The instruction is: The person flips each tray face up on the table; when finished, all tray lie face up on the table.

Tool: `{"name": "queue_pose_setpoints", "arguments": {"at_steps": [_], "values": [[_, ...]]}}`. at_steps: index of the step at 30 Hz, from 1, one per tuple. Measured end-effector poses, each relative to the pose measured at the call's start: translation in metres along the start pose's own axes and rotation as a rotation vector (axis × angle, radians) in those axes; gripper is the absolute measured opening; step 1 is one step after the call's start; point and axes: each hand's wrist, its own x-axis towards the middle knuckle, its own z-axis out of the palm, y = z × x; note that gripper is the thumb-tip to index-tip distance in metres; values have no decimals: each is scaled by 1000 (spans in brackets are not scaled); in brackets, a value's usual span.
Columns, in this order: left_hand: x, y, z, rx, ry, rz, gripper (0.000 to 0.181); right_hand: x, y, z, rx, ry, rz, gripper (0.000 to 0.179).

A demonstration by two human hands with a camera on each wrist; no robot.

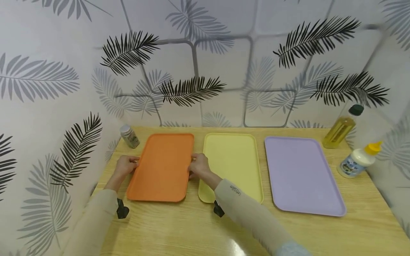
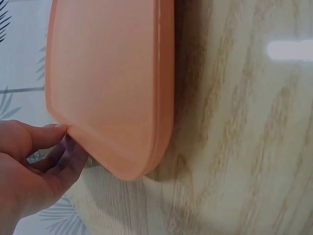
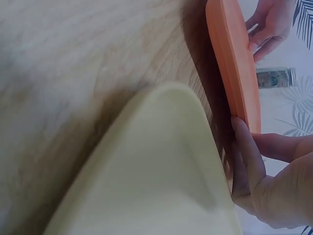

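An orange tray point(image 1: 161, 167) lies at the left of the wooden table, between my two hands. My left hand point(image 1: 126, 165) pinches its left rim, with thumb on top and fingers below, as the left wrist view shows on the tray point(image 2: 107, 88). On the opposite side my right hand point(image 1: 199, 165) pinches the right rim between thumb and fingers. In the right wrist view the tray's side wall point(image 3: 234, 63) stands a little off the table, with a shadow under it. Beneath my right forearm is a yellow tray point(image 1: 232, 160), partly covered by the sleeve.
A purple tray point(image 1: 302, 174) lies to the right. Beyond it stand an oil bottle point(image 1: 341, 129) with a dark cap and a white bottle point(image 1: 357, 163) with a yellow nozzle. A small shaker jar point(image 1: 130, 137) is at the back left corner, by the wall.
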Motion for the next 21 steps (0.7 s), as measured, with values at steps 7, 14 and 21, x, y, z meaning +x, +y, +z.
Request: {"name": "queue_pose_setpoints", "arguments": {"at_steps": [7,14,21], "values": [[5,5,3,96,31,25,29,1,0,-4,-52,-10,-21,64],[6,7,4,44,24,-7,30,-1,2,-6,-42,-5,-49,54],[6,10,1,124,53,66,30,1,-5,-8,-257,9,-137,22]]}}
